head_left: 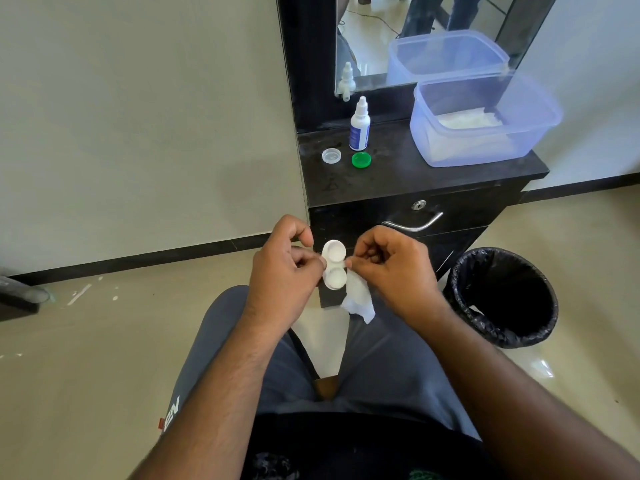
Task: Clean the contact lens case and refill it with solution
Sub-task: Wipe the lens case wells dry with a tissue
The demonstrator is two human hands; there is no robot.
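At frame centre the case (pixel 333 265) stands with its long axis running up and down the picture, both wells open and facing the camera. The left hand (pixel 289 268) pinches its left edge; the right hand (pixel 391 268), just beside its right edge, pinches a tissue (pixel 356 296) hanging below. The bottle (pixel 359 125), a clear cap (pixel 331 155) and a green cap (pixel 361 160) sit well above on the dark cabinet (pixel 433 174), nearer the right hand.
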